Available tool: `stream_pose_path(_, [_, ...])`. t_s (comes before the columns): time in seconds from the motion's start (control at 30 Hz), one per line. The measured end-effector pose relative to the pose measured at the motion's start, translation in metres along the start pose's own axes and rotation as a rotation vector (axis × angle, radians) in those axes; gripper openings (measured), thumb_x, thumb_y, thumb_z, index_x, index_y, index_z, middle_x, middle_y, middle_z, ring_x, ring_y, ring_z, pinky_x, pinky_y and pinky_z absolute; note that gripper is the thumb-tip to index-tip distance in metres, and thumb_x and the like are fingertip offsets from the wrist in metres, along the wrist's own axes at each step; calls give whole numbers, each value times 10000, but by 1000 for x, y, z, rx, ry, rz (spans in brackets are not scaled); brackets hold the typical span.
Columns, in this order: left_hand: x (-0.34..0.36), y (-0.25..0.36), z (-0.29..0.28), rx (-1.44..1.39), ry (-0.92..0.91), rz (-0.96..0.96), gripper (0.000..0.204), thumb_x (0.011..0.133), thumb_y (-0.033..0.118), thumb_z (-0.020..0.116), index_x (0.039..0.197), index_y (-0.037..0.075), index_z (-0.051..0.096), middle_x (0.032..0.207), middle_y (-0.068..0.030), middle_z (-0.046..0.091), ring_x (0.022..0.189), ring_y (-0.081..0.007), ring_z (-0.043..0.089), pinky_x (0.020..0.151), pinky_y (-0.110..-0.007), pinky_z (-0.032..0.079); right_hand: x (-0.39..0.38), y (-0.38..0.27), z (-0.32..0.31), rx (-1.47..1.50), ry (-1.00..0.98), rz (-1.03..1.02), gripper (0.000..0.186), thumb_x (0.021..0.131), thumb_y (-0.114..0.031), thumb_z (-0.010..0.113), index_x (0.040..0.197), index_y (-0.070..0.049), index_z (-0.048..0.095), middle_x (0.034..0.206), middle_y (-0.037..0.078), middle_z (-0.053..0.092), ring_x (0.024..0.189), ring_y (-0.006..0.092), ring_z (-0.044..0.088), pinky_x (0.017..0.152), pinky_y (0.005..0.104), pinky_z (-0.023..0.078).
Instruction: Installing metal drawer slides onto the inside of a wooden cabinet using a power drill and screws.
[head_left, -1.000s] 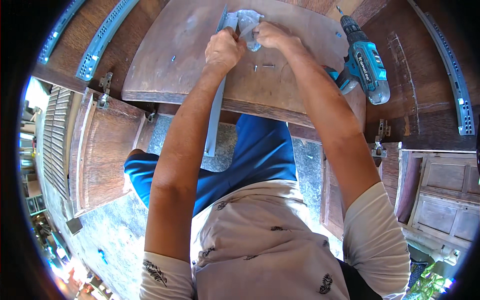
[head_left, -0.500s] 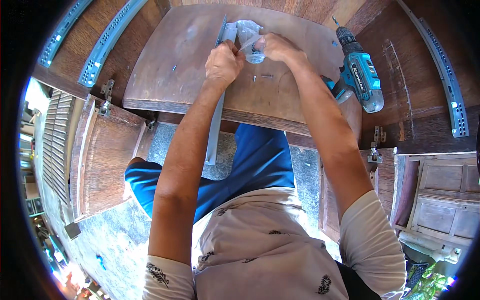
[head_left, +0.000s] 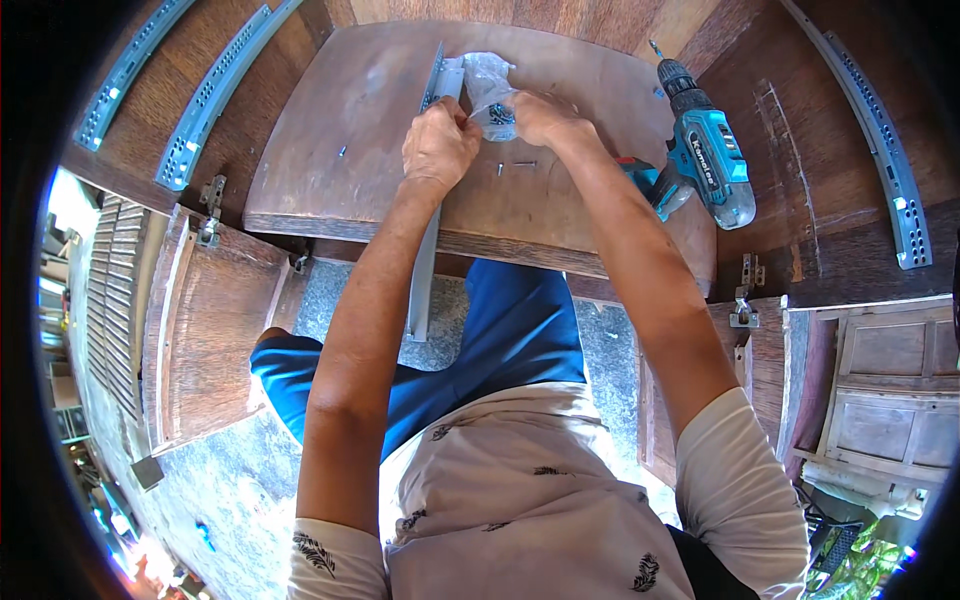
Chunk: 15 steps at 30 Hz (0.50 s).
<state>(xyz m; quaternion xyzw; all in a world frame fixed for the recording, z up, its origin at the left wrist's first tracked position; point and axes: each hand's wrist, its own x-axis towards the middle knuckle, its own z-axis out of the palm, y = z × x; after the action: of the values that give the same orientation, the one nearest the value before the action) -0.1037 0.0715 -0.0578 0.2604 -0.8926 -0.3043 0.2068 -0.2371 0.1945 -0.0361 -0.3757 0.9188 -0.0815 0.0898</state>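
Note:
A clear plastic bag (head_left: 487,72) with small screws (head_left: 498,116) in its near end lies on the wooden board (head_left: 330,190). My left hand (head_left: 440,147) is closed at the bag's left edge, its fingertips pinching the plastic. From the other side my right hand (head_left: 545,120) grips the bag's right edge, its fingertips partly hidden. A long grey metal drawer slide (head_left: 424,270) runs under my left hand and wrist and sticks out past the board's near edge. Two loose screws (head_left: 524,163) lie just nearer than the bag, and another screw (head_left: 343,152) lies farther left.
A teal cordless drill (head_left: 710,150) rests at the right, beside my right forearm. Drawer slides (head_left: 225,90) are fixed to the left cabinet wall, and another slide (head_left: 880,140) to the right wall. Cabinet doors (head_left: 220,325) hang open on hinges (head_left: 745,295) at both sides.
The plastic stretched between my hands has slackened, and the screws inside the bag show more plainly. My right hand has shifted slightly nearer and left.

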Motion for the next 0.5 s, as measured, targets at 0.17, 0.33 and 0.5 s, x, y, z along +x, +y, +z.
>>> stream_pose_path(0.17, [0, 1, -4, 20, 4, -7, 153, 828, 205, 700, 886, 65, 684, 854, -140, 742, 808, -399, 716, 755, -474, 576, 16, -6, -2, -79, -94, -18, 309, 912, -106, 559, 1134, -19, 754, 1145, 170, 764, 1036, 364, 737, 910, 517, 553])
stream_pose_path(0.33, [0, 4, -5, 13, 23, -9, 144, 825, 193, 702, 883, 64, 680, 864, -138, 741, 800, -401, 713, 749, -476, 575, 23, -4, -10, -46, -26, -10, 357, 945, -144, 529, 1251, -157, 711, 1249, 112, 731, 1138, 341, 697, 970, 513, 534])
stream_pose_path(0.5, [-2, 5, -3, -15, 19, 17, 130, 823, 177, 701, 875, 61, 673, 867, -140, 736, 788, -404, 706, 737, -473, 575, 16, -3, -3, -59, 65, -28, 285, 941, -122, 537, 1134, -76, 742, 1196, 163, 745, 1099, 352, 713, 934, 520, 537])
